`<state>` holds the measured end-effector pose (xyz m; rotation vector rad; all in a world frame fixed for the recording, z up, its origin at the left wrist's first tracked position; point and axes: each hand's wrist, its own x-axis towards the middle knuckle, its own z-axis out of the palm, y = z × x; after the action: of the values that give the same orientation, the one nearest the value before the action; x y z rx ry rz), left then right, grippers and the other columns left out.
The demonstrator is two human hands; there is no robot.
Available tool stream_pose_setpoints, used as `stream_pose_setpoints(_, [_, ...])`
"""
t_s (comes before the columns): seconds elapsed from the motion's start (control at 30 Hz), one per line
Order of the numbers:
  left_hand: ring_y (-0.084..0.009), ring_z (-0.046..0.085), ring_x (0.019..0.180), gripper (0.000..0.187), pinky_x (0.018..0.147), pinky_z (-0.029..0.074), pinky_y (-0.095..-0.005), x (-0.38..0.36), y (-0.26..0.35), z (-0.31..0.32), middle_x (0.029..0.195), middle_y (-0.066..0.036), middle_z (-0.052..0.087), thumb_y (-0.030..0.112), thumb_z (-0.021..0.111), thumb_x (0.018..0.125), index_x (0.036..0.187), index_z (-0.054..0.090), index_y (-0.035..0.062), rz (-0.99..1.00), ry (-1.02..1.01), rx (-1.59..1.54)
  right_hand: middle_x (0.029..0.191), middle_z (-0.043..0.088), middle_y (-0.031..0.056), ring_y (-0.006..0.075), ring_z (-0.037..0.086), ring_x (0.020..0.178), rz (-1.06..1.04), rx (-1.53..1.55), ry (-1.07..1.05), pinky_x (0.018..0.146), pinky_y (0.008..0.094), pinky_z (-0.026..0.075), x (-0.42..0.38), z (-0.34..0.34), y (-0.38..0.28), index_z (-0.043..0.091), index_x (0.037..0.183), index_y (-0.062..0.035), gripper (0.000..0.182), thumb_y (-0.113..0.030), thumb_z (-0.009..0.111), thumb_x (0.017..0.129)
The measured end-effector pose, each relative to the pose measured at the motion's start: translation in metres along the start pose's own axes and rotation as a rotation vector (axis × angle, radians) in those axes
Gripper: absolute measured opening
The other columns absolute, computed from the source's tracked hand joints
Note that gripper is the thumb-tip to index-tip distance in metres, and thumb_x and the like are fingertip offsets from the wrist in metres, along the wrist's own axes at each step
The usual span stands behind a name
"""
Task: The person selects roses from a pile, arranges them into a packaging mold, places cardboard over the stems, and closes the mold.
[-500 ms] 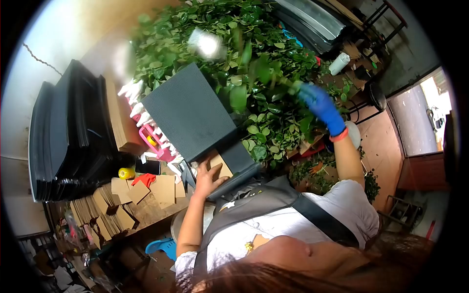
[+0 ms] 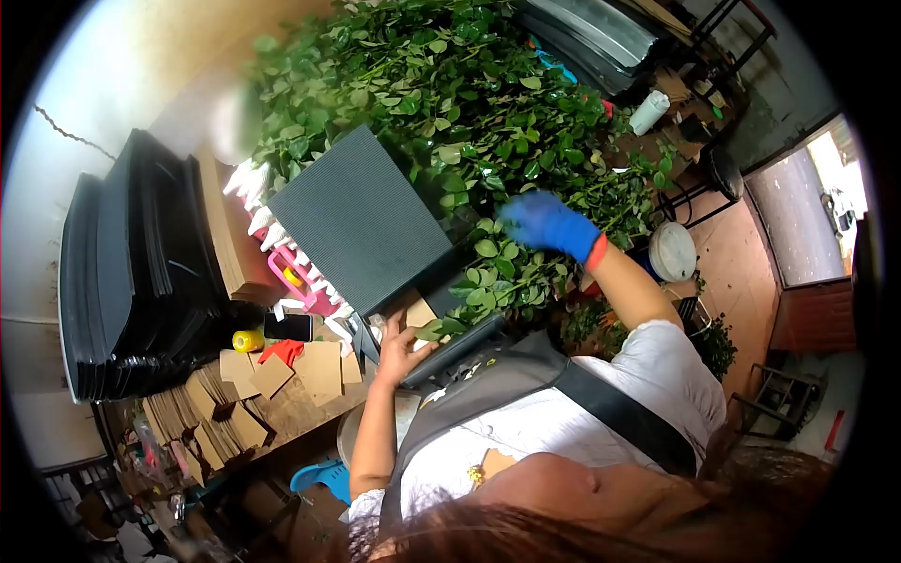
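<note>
My bare left hand (image 2: 405, 355) lies on a piece of brown cardboard (image 2: 419, 311) beside the dark ribbed board (image 2: 361, 220), its fingers apart. Green leaves (image 2: 441, 327) reach right up to its fingertips. My right hand (image 2: 549, 223) wears a blue glove with an orange cuff and is over the leafy stems (image 2: 511, 267) just right of the board. Its fingers are smeared by motion, so I cannot tell what they grip. A black padded edge (image 2: 455, 349) runs in front of my apron, below the left hand.
A large heap of leafy stems (image 2: 404, 89) fills the back. Stacked black sheets (image 2: 141, 272) stand at left. Cut cardboard pieces (image 2: 314, 371), a phone (image 2: 288, 327), yellow tape (image 2: 248, 341) and a pink holder (image 2: 300, 281) lie nearby. A white bucket (image 2: 673, 251) stands at right.
My right hand has moved left and down, closer to the board. Leaves now touch the area by my left fingertips. A blurred white shape and leaves over the heap are gone.
</note>
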<state>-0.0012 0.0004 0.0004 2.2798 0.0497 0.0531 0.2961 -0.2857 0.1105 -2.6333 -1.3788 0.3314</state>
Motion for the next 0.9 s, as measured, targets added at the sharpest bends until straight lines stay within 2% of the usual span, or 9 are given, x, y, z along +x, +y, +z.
stream_pose_setpoints(0.07, [-0.0422, 0.044, 0.129, 0.037, 0.107, 0.039, -0.0437, -0.001, 0.007, -0.005, 0.148, -0.026, 0.04, 0.029, 0.084, 0.075, 0.101, 0.075, 0.0039, -0.002, -0.035, 0.014, 0.095, 0.068, 0.0094, 0.0338, 0.065, 0.09, -0.143, 0.035, 0.499, 0.079, 0.0458, 0.053, 0.056, -0.021, 0.0, 0.065, 0.104, -0.0122, 0.023, -0.028, 0.061, 0.087])
stream_pose_setpoints(0.2, [-0.0425, 0.037, 0.136, 0.04, 0.113, 0.03, -0.0463, 0.001, 0.008, -0.009, 0.15, -0.027, 0.035, 0.034, 0.078, 0.08, 0.107, 0.074, 0.0049, -0.035, -0.122, -0.023, 0.127, 0.062, 0.0109, 0.0303, 0.055, 0.122, 0.031, -0.433, 0.36, 0.101, 0.0436, 0.041, 0.141, 0.005, 0.005, 0.068, 0.115, -0.0147, 0.029, -0.023, 0.061, 0.088])
stream_pose_setpoints(0.27, [-0.0423, 0.036, 0.137, 0.039, 0.114, 0.03, -0.0466, 0.003, 0.008, -0.01, 0.15, -0.027, 0.034, 0.033, 0.079, 0.079, 0.107, 0.075, 0.0069, -0.046, -0.139, -0.037, 0.141, 0.053, 0.0131, 0.0303, 0.043, 0.135, 0.174, -0.382, 0.029, 0.109, 0.0441, 0.032, 0.161, 0.03, -0.004, 0.068, 0.122, -0.0175, 0.037, -0.025, 0.063, 0.087])
stream_pose_setpoints(0.43, [-0.042, 0.042, 0.131, 0.035, 0.109, 0.037, -0.0459, 0.002, 0.009, -0.007, 0.15, -0.025, 0.038, 0.03, 0.083, 0.075, 0.095, 0.076, 0.0027, -0.005, -0.057, -0.007, 0.128, 0.06, 0.0142, 0.0343, 0.062, 0.111, -0.396, -0.091, 0.322, 0.087, 0.0444, 0.053, 0.131, 0.021, 0.054, 0.065, 0.101, -0.0146, 0.02, -0.023, 0.065, 0.083])
stream_pose_setpoints(0.53, [-0.0426, 0.042, 0.13, 0.035, 0.108, 0.037, -0.0459, 0.003, 0.009, -0.008, 0.15, -0.025, 0.038, 0.03, 0.084, 0.074, 0.095, 0.076, 0.0032, 0.012, -0.057, 0.03, 0.109, 0.063, 0.0084, 0.031, 0.065, 0.096, -0.166, -0.212, 0.384, 0.079, 0.0447, 0.053, 0.13, -0.056, 0.05, 0.066, 0.102, -0.0164, 0.019, -0.021, 0.066, 0.083])
stream_pose_setpoints(0.6, [-0.0435, 0.043, 0.129, 0.034, 0.108, 0.037, -0.0461, 0.004, 0.005, -0.005, 0.149, -0.026, 0.039, 0.03, 0.084, 0.074, 0.093, 0.075, 0.0027, 0.013, -0.056, 0.011, 0.105, 0.065, 0.0074, 0.0304, 0.066, 0.094, -0.26, -0.231, 0.79, 0.079, 0.0442, 0.053, 0.132, -0.087, 0.042, 0.066, 0.1, -0.0156, 0.017, -0.017, 0.065, 0.083])
stream_pose_setpoints(0.7, [-0.0446, 0.042, 0.13, 0.035, 0.108, 0.037, -0.0465, 0.003, 0.003, -0.006, 0.148, -0.028, 0.039, 0.031, 0.084, 0.074, 0.085, 0.072, 0.0002, 0.027, -0.081, 0.035, 0.105, 0.068, 0.0067, 0.0286, 0.066, 0.095, 0.087, -0.458, 0.346, 0.083, 0.0426, 0.053, 0.153, -0.097, 0.051, 0.068, 0.107, -0.0157, 0.022, -0.019, 0.065, 0.085])
stream_pose_setpoints(0.8, [-0.0461, 0.041, 0.13, 0.037, 0.108, 0.037, -0.0471, 0.005, 0.004, -0.007, 0.148, -0.03, 0.038, 0.031, 0.084, 0.074, 0.076, 0.066, -0.0015, 0.011, -0.08, 0.034, 0.108, 0.069, 0.0057, 0.028, 0.067, 0.101, 0.051, -0.158, 0.885, 0.085, 0.0427, 0.054, 0.146, -0.127, 0.029, 0.069, 0.112, -0.0178, 0.026, -0.022, 0.064, 0.087])
stream_pose_setpoints(0.9, [-0.0468, 0.038, 0.134, 0.038, 0.111, 0.033, -0.0472, 0.001, -0.001, -0.005, 0.15, -0.031, 0.036, 0.035, 0.083, 0.077, 0.089, 0.071, 0.0, -0.018, -0.127, 0.022, 0.106, 0.069, 0.0052, 0.028, 0.066, 0.098, 0.375, -0.411, 0.253, 0.083, 0.0427, 0.053, 0.163, -0.12, 0.029, 0.069, 0.109, -0.0177, 0.024, -0.025, 0.066, 0.086])
